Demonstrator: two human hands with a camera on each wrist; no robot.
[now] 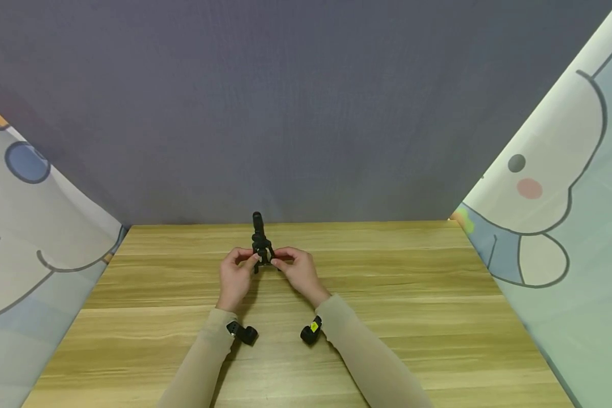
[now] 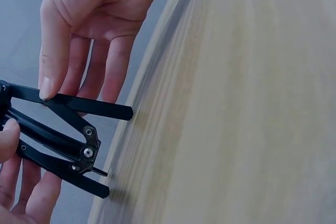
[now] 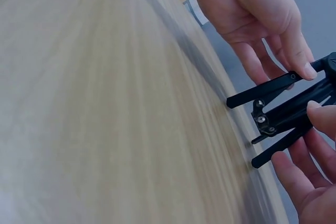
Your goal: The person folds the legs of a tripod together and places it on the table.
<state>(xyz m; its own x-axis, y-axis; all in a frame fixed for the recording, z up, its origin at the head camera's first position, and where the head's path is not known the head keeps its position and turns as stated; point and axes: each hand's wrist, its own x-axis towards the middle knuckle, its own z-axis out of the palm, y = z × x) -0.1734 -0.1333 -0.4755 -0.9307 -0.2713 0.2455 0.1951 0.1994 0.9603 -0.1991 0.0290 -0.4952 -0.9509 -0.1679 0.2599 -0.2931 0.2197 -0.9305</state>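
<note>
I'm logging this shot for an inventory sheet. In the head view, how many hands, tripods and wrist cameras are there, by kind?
Hands: 2 (left hand, right hand)
Tripods: 1 (black tripod)
Wrist cameras: 2 (left wrist camera, right wrist camera)
Total: 5

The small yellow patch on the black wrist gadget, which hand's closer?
Right. The right hand is just beyond the yellow patch; the left hand is farther off, across to the left.
</note>
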